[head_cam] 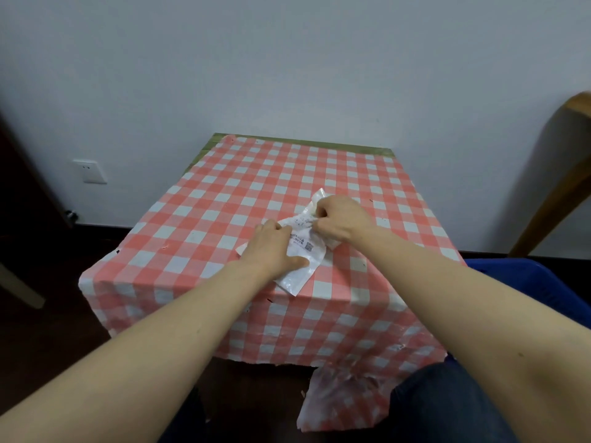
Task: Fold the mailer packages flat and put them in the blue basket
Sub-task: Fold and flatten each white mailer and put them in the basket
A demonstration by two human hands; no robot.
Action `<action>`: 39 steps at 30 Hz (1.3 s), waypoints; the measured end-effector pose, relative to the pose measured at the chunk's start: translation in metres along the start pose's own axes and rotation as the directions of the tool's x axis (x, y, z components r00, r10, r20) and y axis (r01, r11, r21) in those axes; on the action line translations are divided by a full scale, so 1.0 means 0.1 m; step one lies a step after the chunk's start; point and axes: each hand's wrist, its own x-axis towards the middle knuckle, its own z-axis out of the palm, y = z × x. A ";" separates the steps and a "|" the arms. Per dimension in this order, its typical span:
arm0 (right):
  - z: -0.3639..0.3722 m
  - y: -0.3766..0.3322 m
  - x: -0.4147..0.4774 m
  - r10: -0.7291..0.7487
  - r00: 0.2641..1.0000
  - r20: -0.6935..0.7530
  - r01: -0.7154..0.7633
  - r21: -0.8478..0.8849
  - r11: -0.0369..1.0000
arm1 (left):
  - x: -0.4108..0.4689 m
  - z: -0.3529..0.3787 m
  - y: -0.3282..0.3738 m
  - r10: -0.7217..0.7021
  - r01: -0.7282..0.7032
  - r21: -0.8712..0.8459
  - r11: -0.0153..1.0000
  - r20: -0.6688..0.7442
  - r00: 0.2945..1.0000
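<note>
mailer (300, 251) flat on bench (224, 199) | left hand (271, 247) fingers straight, pressing it | right hand (339, 219) fingers pinching its far end

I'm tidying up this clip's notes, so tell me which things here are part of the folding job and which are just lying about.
Part of the job:
white mailer package, on the checked tablecloth
left hand, pressing flat on it
right hand, pinching its far end
blue basket, right of the table

Just there:
checked tablecloth
wall socket
wooden chair
</note>
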 end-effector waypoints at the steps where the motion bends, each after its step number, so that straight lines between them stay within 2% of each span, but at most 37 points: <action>1: -0.04 0.00 -0.02 0.003 1.000 -0.006 -0.002 0.040 0.999 | 0.00 -0.01 0.02 0.006 -0.006 0.003 1.000 0.009 1.000; 5: -0.09 -0.01 -0.07 0.010 1.000 -0.003 -0.010 0.134 0.991 | 0.00 -0.04 0.10 -0.004 0.004 -0.023 1.000 0.011 1.000; 9: -0.16 -0.01 -0.14 -0.096 0.995 0.019 0.091 0.179 0.980 | -0.04 -0.11 0.16 0.016 -0.028 -0.113 0.993 -0.101 0.995; 11: -0.19 0.01 -0.15 -0.129 0.990 0.058 0.120 0.137 0.983 | -0.03 -0.15 0.14 0.003 -0.022 -0.124 0.992 -0.148 0.989; 16: -0.14 0.12 -0.06 -0.046 0.995 0.084 0.050 -0.047 0.998 | -0.05 -0.14 0.01 -0.024 0.009 -0.087 0.996 -0.170 0.985; 19: -0.11 0.09 -0.06 -0.080 0.988 0.129 0.084 -0.024 0.996 | -0.11 -0.08 -0.03 -0.031 0.042 0.076 0.996 -0.141 0.990; 20: -0.08 0.06 -0.07 -0.088 0.984 0.152 0.095 -0.041 0.995 | -0.12 -0.06 -0.03 -0.044 0.054 0.082 0.995 -0.120 0.992; 22: -0.01 0.02 -0.09 -0.073 0.984 0.160 0.093 -0.126 0.988 | -0.11 -0.03 -0.01 -0.053 0.059 0.054 0.997 -0.095 0.994; 26: 0.00 -0.05 -0.12 -0.054 0.994 0.091 0.072 -0.213 0.974 | -0.09 -0.11 0.03 -0.076 0.070 -0.043 0.997 -0.148 0.986; 30: -0.17 0.00 -0.14 -0.059 0.998 0.033 0.063 -0.177 0.982 | -0.10 -0.20 0.00 -0.056 0.030 -0.130 0.991 -0.206 0.977; 32: -0.22 0.00 -0.17 -0.080 0.995 0.060 0.089 -0.158 0.983 | -0.12 -0.20 -0.01 -0.045 0.012 -0.155 0.988 -0.211 0.977; 36: -0.11 -0.01 -0.14 -0.071 0.990 0.118 0.099 -0.255 0.962 | -0.11 -0.15 -0.02 -0.028 0.006 -0.122 0.993 -0.174 0.984; 39: -0.08 -0.04 -0.11 -0.062 0.993 0.098 0.083 -0.236 0.968 | -0.13 -0.14 -0.03 -0.030 0.005 -0.145 0.989 -0.169 0.985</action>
